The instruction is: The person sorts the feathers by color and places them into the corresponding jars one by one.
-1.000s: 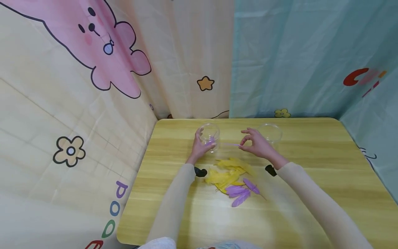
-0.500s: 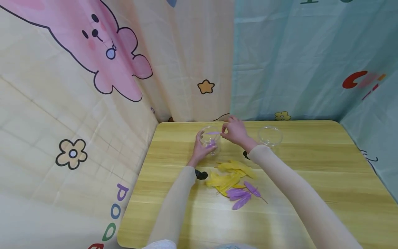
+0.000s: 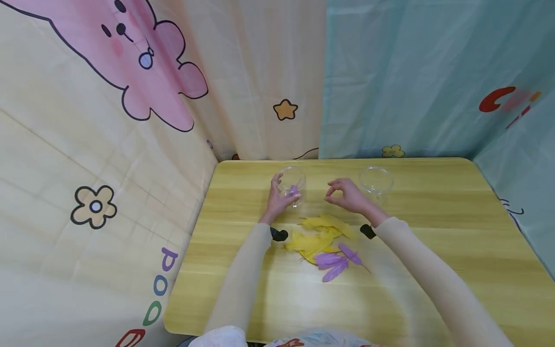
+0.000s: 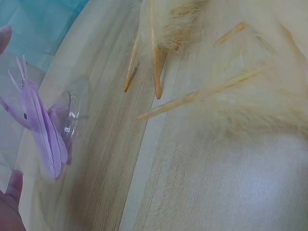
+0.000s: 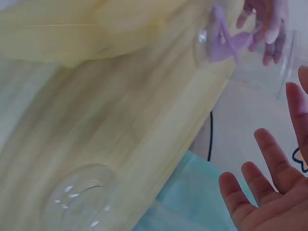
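My left hand (image 3: pixel 276 201) grips a clear plastic cup (image 3: pixel 291 178) near the table's far edge. Inside that cup lie several purple feathers (image 4: pixel 45 130), their quills pointing toward its mouth in the left wrist view. To the right, my right hand (image 3: pixel 350 196) hovers between this cup and a second clear cup (image 3: pixel 376 179). Its fingers (image 5: pixel 269 159) are spread loosely with nothing held. Yellow feathers (image 3: pixel 316 241) lie in a pile nearer the body, and loose purple feathers (image 3: pixel 335 264) sit beside them.
The wooden table (image 3: pixel 433 250) has its far edge against printed curtains (image 3: pixel 269 72). Black wrist pieces show at the left wrist (image 3: pixel 279 234) and the right wrist (image 3: pixel 368 232).
My right hand carried a purple feather left to the cup, let it go inside, and drew back to the right. My left hand stays on the cup.
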Action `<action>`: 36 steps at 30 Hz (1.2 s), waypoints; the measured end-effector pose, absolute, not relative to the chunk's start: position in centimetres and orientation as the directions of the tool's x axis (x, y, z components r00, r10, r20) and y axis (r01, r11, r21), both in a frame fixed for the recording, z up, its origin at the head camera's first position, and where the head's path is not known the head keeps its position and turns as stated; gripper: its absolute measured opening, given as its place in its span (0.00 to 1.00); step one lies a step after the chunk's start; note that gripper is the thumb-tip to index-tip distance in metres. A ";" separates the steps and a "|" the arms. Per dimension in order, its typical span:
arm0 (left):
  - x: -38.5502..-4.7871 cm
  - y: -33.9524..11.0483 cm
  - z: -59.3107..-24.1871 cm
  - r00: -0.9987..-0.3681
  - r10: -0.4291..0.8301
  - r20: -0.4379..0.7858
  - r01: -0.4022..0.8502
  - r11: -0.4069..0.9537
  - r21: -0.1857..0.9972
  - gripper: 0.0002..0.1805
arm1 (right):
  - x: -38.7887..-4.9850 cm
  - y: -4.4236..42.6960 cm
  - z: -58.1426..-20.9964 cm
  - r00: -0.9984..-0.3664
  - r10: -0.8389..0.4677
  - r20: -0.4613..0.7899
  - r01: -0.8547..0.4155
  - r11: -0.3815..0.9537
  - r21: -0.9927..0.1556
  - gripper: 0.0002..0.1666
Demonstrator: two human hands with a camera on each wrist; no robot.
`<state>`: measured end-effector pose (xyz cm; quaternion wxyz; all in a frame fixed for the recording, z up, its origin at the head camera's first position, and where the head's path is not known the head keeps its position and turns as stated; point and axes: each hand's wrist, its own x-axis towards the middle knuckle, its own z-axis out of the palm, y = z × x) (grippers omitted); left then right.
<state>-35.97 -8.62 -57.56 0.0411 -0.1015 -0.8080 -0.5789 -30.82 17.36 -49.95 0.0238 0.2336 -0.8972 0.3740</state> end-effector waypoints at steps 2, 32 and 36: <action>-36.0 -8.7 -57.4 -0.975 0.119 0.188 0.217 0.314 0.924 0.56 | -29.5 18.7 -51.1 -0.884 -0.431 0.183 -0.435 0.611 -0.661 0.05; -36.1 -8.9 -57.5 -0.982 0.124 0.145 0.177 0.315 0.933 0.57 | -22.2 24.1 -59.1 -0.788 -0.606 0.111 -0.533 0.581 -0.615 0.10; -35.3 -8.7 -56.6 -0.976 0.140 0.166 0.201 0.289 0.936 0.55 | -21.9 24.4 -59.2 -0.792 -0.602 0.100 -0.520 0.580 -0.627 0.10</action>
